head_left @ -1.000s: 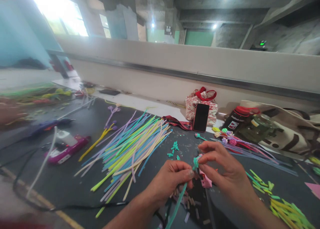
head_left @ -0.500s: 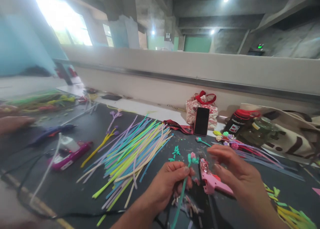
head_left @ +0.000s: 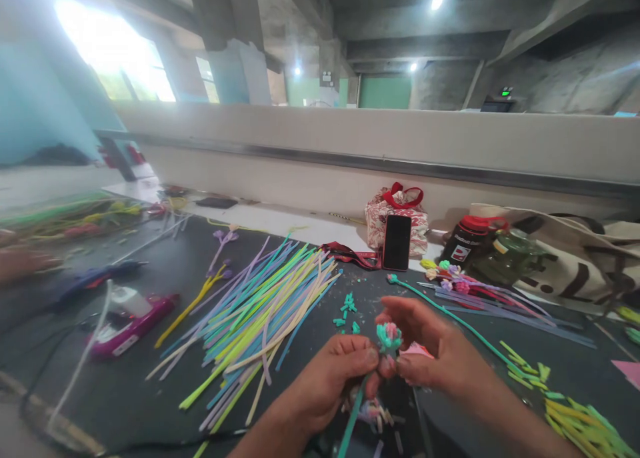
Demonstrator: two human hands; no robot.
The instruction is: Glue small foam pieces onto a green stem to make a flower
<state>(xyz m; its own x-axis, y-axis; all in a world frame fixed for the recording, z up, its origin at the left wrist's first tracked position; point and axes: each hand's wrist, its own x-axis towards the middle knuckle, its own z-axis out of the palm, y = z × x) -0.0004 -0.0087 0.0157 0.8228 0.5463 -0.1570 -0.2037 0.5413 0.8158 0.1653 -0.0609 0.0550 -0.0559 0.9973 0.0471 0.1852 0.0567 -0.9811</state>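
Note:
My left hand [head_left: 333, 378] pinches a green stem [head_left: 354, 415] just below its head, a small green and pink flower [head_left: 389, 337]. Close on the flower's right, my right hand [head_left: 433, 345] is curved around it with fingers apart; the thumb is near its base, and whether it touches is unclear. Partly hidden behind the right hand lies a pink glue gun [head_left: 416, 353]. Green cut pieces [head_left: 349, 305] are on the dark table beyond the hands. Small pale and pink pieces [head_left: 375, 413] lie below the flower.
Many pastel pipe cleaners [head_left: 270, 311] spread left of centre. A magenta tool [head_left: 135, 328] and another person's blurred hand [head_left: 30, 265] are at left. A phone [head_left: 397, 243], patterned bag [head_left: 375, 211], bottle [head_left: 465, 241] and finished flowers [head_left: 453, 275] stand or lie behind. Yellow-green pieces [head_left: 583, 421] lie right.
My right hand has moved left, close around the flower, and now covers most of the pink glue gun. The flower's head has turned to face up more. The view has shifted slightly.

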